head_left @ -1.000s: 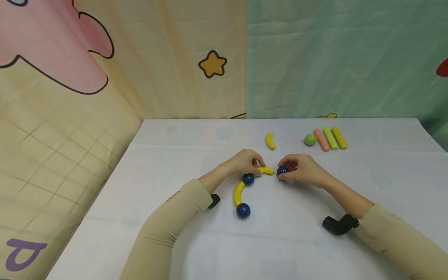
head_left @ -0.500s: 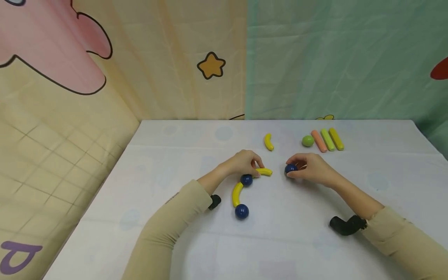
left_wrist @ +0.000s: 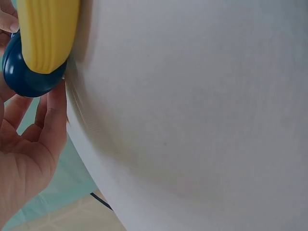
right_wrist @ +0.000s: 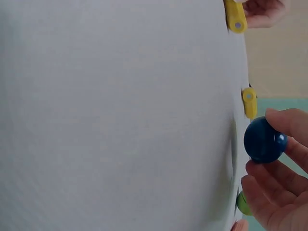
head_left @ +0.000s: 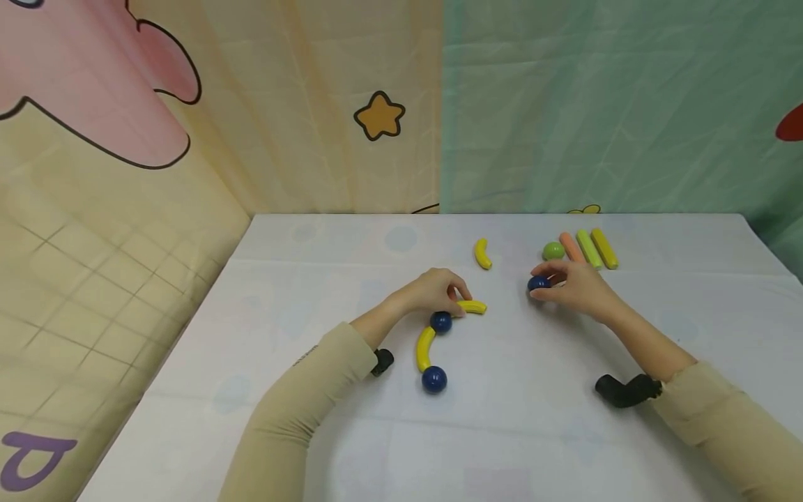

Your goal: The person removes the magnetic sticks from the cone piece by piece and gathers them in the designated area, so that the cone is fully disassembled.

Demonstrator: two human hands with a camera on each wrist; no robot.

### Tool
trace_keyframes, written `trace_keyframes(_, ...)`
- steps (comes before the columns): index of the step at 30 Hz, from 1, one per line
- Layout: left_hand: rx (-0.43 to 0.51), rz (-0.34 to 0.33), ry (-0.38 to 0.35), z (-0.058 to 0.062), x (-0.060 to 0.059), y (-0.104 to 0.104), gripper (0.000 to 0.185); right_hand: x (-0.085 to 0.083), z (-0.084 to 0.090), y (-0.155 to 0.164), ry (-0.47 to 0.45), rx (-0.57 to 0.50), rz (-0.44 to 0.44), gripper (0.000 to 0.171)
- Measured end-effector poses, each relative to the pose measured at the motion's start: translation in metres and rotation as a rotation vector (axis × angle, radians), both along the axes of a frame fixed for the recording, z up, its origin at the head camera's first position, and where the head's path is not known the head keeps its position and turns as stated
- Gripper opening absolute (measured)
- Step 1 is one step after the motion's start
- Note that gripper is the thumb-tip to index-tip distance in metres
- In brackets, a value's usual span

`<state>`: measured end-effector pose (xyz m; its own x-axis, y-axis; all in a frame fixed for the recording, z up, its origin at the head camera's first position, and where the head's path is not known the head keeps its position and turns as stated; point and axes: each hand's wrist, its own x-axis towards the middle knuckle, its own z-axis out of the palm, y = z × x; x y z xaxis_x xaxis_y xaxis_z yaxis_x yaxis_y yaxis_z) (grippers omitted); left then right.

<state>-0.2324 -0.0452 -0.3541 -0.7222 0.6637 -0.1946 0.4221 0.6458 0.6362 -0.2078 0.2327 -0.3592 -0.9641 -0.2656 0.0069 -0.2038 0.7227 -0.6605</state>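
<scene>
Between the right hand's (head_left: 574,287) fingertips (right_wrist: 288,126) sits a pinched blue ball (head_left: 538,284), right of centre, near the green ball (head_left: 553,251). Likely hard, light, slippery; best gripped across its middle. The left hand (head_left: 433,291) pinches a yellow curved piece (head_left: 472,307).

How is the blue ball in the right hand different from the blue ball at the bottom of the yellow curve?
The blue ball in the right hand is pinched by fingers and joined to nothing; the bottom blue ball lies untouched on the table, stuck to the curved yellow stick. The held ball sits far from the person, the bottom ball nearer. Both look dark blue, round and alike in size.
</scene>
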Motion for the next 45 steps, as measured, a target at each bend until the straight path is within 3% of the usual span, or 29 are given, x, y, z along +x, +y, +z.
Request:
trace_keyframes(6,0.007,0.011,-0.004,-0.001,0.000,-0.004,0.023,-0.008,-0.001,0.012,0.012,0.001,-0.074,0.042)
trace_keyframes(19,-0.009,0.029,0.017,0.001,0.001,-0.009,0.024,-0.014,-0.002,0.021,0.065,0.006,-0.143,0.043)
trace_keyframes(30,0.017,0.033,0.030,-0.002,0.001,-0.017,0.021,-0.014,0.003,0.021,0.024,0.002,-0.165,0.047)
trace_keyframes(45,0.013,0.101,-0.038,0.004,0.007,-0.020,0.026,-0.011,0.006,0.023,-0.013,0.026,-0.168,0.047)
